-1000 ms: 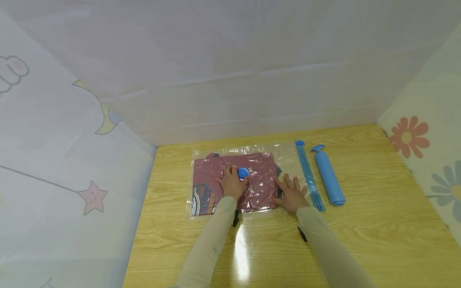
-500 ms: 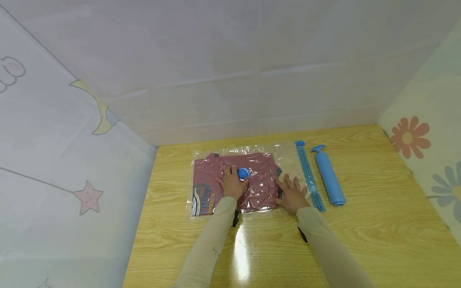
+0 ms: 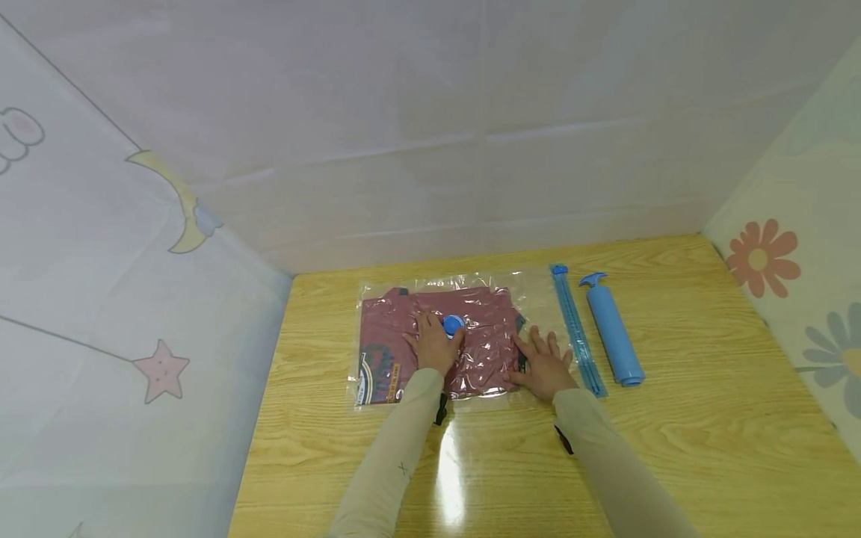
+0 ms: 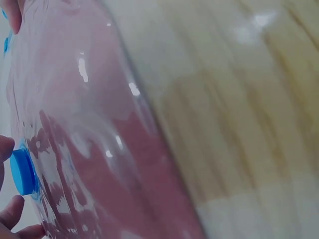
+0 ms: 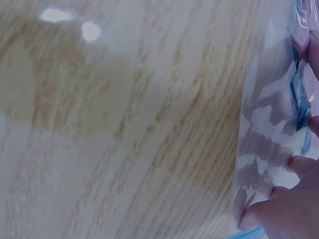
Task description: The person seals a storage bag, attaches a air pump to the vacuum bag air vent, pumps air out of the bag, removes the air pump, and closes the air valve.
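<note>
A clear vacuum storage bag (image 3: 538,288) lies flat on the table with a folded maroon garment (image 3: 487,302) inside. On its top is a round blue valve cap (image 3: 453,324). My left hand (image 3: 433,347) rests on the bag with fingers spread beside this cap. In the left wrist view, fingertips show near the cap (image 4: 22,172), apart from it. My right hand (image 3: 546,368) presses on the bag with spread fingers, at the garment's right edge and the bare plastic. The right wrist view catches its fingers (image 5: 301,164) on the clear film.
The bag's blue zip strip (image 3: 575,329) runs along its right end. Right of it lies a blue hand pump (image 3: 613,332) with a T-shaped handle. Printed wall sheets (image 3: 390,202) stand behind the wooden table (image 3: 706,359) and at both sides.
The head view has shifted slightly. Both hands stay in about the same places on the bag, the left fingers a little flatter beside the cap.
</note>
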A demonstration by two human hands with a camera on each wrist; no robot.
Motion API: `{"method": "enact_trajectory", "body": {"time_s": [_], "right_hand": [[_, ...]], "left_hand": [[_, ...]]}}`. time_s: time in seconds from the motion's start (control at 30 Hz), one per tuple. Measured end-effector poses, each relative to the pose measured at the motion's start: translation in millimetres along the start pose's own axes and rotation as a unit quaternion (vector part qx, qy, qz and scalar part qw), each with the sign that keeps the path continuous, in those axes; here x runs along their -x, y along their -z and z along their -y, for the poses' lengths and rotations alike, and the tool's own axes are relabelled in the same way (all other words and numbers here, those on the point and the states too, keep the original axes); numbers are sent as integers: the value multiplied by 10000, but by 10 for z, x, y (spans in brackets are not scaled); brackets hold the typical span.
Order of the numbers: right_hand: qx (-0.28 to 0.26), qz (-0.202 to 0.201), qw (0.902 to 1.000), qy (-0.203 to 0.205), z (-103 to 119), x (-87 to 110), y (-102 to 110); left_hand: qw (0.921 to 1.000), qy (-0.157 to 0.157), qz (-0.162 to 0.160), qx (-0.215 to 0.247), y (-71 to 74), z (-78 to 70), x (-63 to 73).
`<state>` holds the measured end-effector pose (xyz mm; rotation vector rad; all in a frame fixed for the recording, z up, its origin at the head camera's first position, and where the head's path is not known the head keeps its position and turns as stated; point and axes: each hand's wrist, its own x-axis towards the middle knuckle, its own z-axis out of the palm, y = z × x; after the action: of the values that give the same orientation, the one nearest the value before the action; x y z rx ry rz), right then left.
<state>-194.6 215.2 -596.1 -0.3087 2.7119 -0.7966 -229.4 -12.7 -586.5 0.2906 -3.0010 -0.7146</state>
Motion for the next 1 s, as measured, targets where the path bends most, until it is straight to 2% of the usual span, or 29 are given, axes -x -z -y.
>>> {"method": "enact_trajectory", "body": {"time_s": [0.5,0.77,1.0], "right_hand": [[24,-44,10000,17,-7,-7,-9],[84,-58,9999,29,-7,-6,5],[109,-16,9999,-16,-41,-35,-30]], "left_hand": [[9999,9,-37,-135,-34,17,-32],[9997,-116,-180,-93,-18,11,-23],[9999,-111,-73,-77,9,5,-11]]}}
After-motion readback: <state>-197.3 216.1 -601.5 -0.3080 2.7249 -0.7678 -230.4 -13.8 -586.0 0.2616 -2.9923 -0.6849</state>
